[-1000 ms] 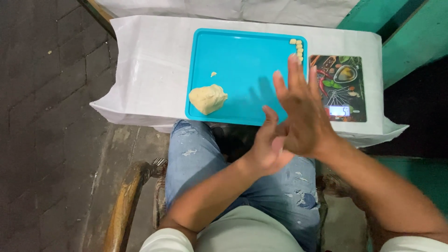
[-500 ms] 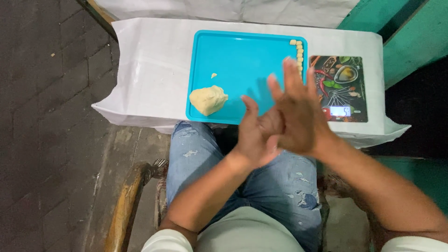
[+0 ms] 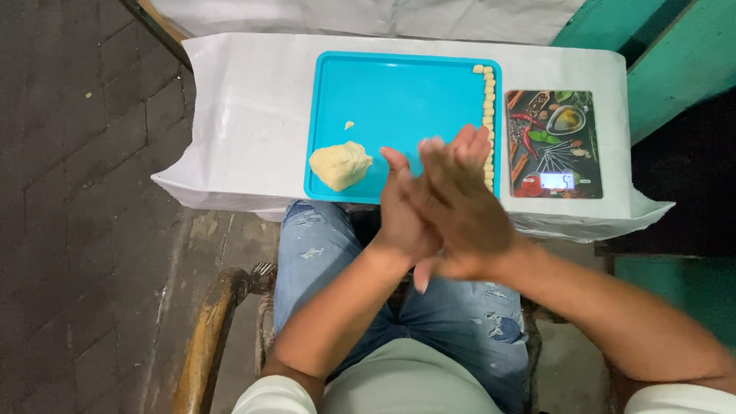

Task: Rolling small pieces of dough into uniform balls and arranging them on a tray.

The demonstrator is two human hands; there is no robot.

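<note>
Palms pressed flat together, our left hand (image 3: 406, 218) and right hand (image 3: 460, 211) meet above the near edge of the turquoise tray (image 3: 399, 92), over our knees in torn jeans (image 3: 322, 245). Fingers on both hands are stretched out straight, not curled around anything, and the right hand lies on top, its fingertips (image 3: 471, 138) angled toward the far right of the tray. Whether a bit of dough sits between the palms we cannot tell, since the hands hide that spot and are slightly blurred. On the tray's near left corner rests a pale lump of dough (image 3: 340, 165), well apart from our hands, with a tiny crumb (image 3: 349, 125) just beyond it. Along the tray's right wall runs a row of small dough pieces (image 3: 488, 100), its near end hidden behind our right hand. Just beside the tray, to the right, lies a kitchen scale (image 3: 553, 146) with a picture of spices and a lit display, all on a table covered in white sheeting (image 3: 245, 115).
</note>
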